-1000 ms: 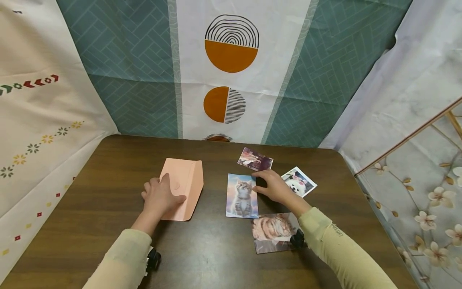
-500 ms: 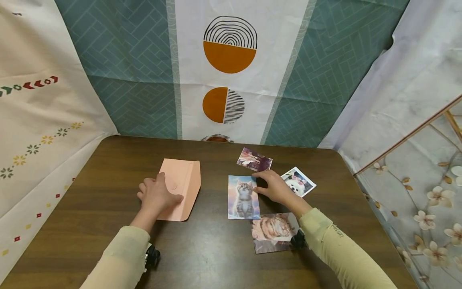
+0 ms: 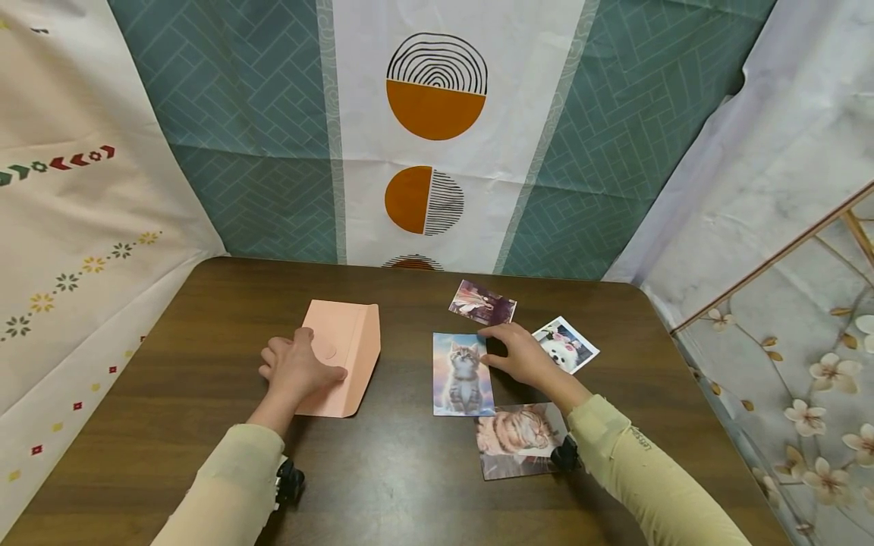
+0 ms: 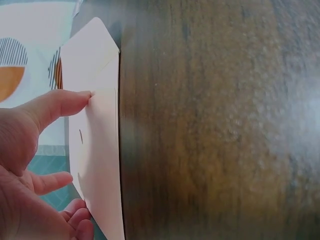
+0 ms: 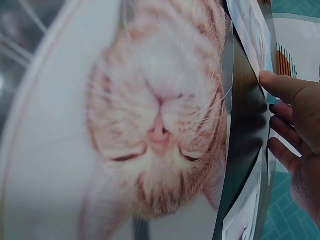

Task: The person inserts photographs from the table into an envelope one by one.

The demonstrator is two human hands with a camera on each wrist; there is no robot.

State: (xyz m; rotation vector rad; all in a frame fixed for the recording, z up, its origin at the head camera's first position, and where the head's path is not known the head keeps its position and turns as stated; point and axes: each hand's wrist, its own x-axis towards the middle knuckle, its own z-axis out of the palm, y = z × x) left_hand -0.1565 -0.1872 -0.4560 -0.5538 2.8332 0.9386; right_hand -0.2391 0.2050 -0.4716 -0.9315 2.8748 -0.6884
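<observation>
In the head view, my left hand (image 3: 297, 371) rests on a pink envelope (image 3: 351, 326) lying flap to the right. Its thumb presses the paper, and the other fingers lie along the left edge. My right hand (image 3: 519, 353) is at a photo card of a sitting grey kitten (image 3: 463, 379); the thumb touches its right edge, with the index finger at the top right corner. In the right wrist view the spread fingers stay beside that card. Just below lies a photo card of a sleeping orange cat (image 3: 519, 432), which fills much of the right wrist view.
A purple-toned photo card (image 3: 482, 302) lies behind the right hand. To its right, a white-bordered photo card of a fluffy white dog (image 3: 565, 345) is partly covered by the hand. The dark wooden table (image 3: 403, 470) ends at a patterned cloth backdrop (image 3: 437, 152).
The kitten card has slid slightly right and toward me, its lower corner now overlapping the orange cat card. The envelope and left hand have shifted slightly left.
</observation>
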